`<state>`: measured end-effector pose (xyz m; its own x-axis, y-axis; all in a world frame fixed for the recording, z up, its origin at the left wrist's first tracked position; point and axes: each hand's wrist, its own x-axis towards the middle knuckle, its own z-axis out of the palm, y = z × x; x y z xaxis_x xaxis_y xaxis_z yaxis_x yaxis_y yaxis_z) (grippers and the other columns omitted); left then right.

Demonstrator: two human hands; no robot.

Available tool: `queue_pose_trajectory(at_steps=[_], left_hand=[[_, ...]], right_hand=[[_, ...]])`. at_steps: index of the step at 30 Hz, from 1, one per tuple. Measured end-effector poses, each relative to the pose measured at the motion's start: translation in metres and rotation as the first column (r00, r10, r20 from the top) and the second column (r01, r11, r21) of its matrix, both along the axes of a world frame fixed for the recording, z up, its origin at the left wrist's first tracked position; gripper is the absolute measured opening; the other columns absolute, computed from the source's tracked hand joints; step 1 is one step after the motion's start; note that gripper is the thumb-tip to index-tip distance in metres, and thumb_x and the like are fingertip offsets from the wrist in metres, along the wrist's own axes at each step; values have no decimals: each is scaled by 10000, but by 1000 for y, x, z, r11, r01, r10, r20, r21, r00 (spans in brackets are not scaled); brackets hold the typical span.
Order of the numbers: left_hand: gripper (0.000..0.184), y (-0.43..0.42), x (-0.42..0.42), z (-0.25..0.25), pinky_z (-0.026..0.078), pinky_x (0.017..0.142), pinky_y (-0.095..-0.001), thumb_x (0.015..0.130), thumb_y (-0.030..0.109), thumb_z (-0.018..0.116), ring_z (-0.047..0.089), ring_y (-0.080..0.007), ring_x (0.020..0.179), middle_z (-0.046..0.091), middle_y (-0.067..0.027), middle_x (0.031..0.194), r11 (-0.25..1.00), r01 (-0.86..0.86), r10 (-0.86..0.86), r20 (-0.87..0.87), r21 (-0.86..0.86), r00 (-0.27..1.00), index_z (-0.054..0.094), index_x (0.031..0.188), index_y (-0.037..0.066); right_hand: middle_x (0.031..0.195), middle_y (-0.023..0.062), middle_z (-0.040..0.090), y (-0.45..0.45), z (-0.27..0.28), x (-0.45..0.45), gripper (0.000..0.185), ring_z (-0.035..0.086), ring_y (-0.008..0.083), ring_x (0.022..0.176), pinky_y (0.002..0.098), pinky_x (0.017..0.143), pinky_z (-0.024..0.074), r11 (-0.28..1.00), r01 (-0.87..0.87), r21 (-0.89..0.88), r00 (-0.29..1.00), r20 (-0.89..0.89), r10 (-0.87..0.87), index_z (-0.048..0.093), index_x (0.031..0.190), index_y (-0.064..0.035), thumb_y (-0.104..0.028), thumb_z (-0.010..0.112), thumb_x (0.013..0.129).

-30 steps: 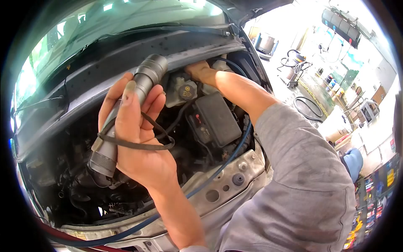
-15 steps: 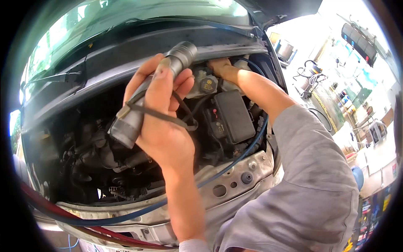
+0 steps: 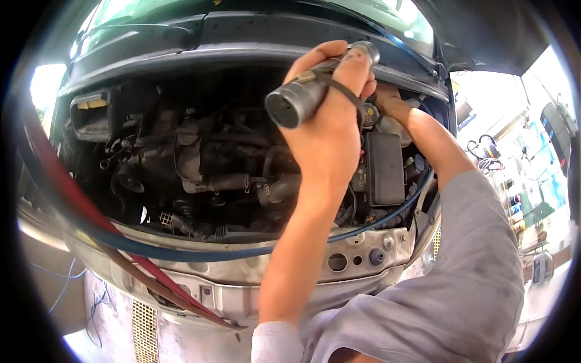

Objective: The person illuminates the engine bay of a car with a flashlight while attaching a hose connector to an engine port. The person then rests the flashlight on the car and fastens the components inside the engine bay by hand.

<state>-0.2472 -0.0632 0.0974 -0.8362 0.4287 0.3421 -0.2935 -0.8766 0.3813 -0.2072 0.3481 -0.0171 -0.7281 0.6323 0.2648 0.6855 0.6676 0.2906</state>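
My left hand (image 3: 330, 124) is wrapped round a grey metal flashlight (image 3: 296, 101), held above the engine bay with its wrist strap looped over the hand. My right hand (image 3: 387, 100) reaches deep into the back right corner of the bay, beside the reservoir with a dark yellow-marked cap (image 3: 370, 115). Its fingers are hidden down there. A black box with a lid (image 3: 385, 169) sits in front of that hand. To the left lies the dark engine (image 3: 187, 151) with its hoses.
A blue hose (image 3: 200, 255) runs across the metal front panel (image 3: 290, 272). Red hoses (image 3: 85, 206) hang at the left. The raised hood (image 3: 496, 36) is at the top right. Workshop items stand at the far right.
The view has swung left and down, showing more of the engine and floor. My left hand has turned the flashlight, so its near end faces me more. My right hand stays in the back corner.
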Motion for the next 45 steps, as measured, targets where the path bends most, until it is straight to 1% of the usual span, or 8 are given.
queue_pose_trajectory(at_steps=[11,18,35,36,38,40,43,45], left_hand=[[280,-2,11,4,577,687,-267,925,127,721,690,-159,755,696,-147,950,996,-51,43,-101,-75,994,639,1107,-70],[349,5,24,6,559,592,-295,957,246,626,689,-213,666,702,-178,1028,947,-228,186,-191,-227,964,649,1085,-78],[371,19,31,1,555,580,-291,964,263,620,684,-213,652,698,-198,1073,917,-269,210,-218,-293,953,628,1116,-75],[365,21,33,1,553,573,-288,964,261,616,682,-212,645,700,-196,1066,921,-273,219,-208,-280,953,630,1114,-71],[359,22,34,0,552,574,-286,964,261,614,682,-213,643,701,-192,1061,923,-252,193,-215,-292,957,633,1111,-66],[355,23,31,1,552,574,-285,964,260,611,683,-214,642,703,-188,1056,923,-263,204,-220,-281,954,636,1108,-64],[354,20,31,0,552,575,-284,965,261,609,684,-215,644,703,-187,1052,919,-277,218,-222,-281,950,637,1102,-64],[356,19,29,2,552,575,-283,966,262,607,684,-216,646,703,-188,1052,912,-289,233,-214,-291,949,636,1100,-66]], right_hand=[[1256,126,678,-15,3,15,295,576,317,1274,455,1077,454,971,-60,232,992,122,32,755,1103,-192,-201,683,817],[1103,113,716,-24,15,18,187,654,326,1107,447,955,495,972,-80,-222,996,-63,68,744,988,-168,-214,661,827],[1145,156,691,-22,19,36,188,582,376,1202,527,1006,423,940,-326,99,941,-59,333,752,987,-136,-210,669,835],[1181,172,684,-19,17,36,203,560,367,1246,540,1033,403,932,-243,-269,963,-183,199,751,1002,-142,-249,662,855],[1192,170,684,-19,12,26,227,567,359,1245,536,1038,404,952,-125,-279,984,-157,83,748,1027,-142,-280,642,882],[1178,144,699,-37,20,29,265,590,337,1227,533,1043,411,989,-135,67,990,37,132,748,1052,-149,-330,605,923],[1195,142,695,-32,25,29,289,584,330,1239,527,1069,394,983,-23,-180,997,71,36,746,1082,-145,-343,595,934],[1200,188,683,-25,12,33,323,607,342,1205,512,1019,443,980,-198,39,980,-24,199,745,1079,-101,-345,620,907]])
